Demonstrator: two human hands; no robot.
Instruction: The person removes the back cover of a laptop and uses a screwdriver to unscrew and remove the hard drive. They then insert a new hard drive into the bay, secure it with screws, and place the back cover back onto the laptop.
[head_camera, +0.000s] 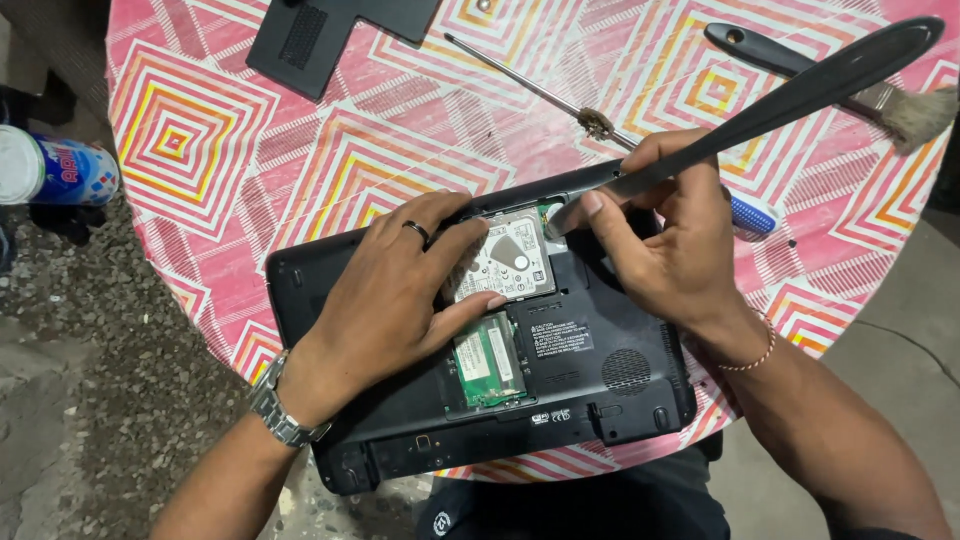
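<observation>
The laptop lies underside up on the counter. In its open bay the drive sits behind the memory card. Behind the laptop lie a cover, a screwdriver and, to the right, a brush.

Ringed, watch-wearing left hand; braceleted right hand

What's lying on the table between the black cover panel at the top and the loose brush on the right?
In the head view, a thin metal screwdriver lies slantwise between the cover panel and the brush.
</observation>
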